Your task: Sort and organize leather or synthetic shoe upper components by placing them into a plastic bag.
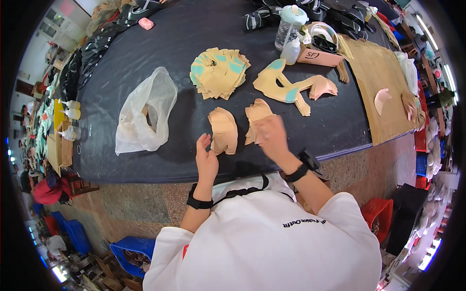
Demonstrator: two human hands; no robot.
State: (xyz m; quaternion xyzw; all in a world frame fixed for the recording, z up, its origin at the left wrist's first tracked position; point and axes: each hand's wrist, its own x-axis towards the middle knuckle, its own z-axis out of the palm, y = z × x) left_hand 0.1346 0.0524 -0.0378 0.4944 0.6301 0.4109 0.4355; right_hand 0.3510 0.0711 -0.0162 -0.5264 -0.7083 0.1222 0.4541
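Note:
Two stacks of curved tan cut pieces lie side by side on the dark covered table in front of me. At the lower left edge of the left stack point(224, 130) is my left hand point(206, 157), its thumb and fingers apart and holding nothing. My right hand point(273, 137) reaches over the right stack point(257, 112), covering its lower right part. The right fingers are bent and slightly blurred, so whether they grip a piece cannot be made out. Beyond the stacks sits a round, fanned pile of tan pieces point(219, 72) with light green patches.
To the left lies a translucent plastic bag point(146, 114). Strap-shaped tan pieces point(279, 87) spread at the right, before a clear jug point(290, 29), a small white bottle point(291, 51) and a pink box point(320, 57). Brown cardboard point(364, 72) covers the table's right end.

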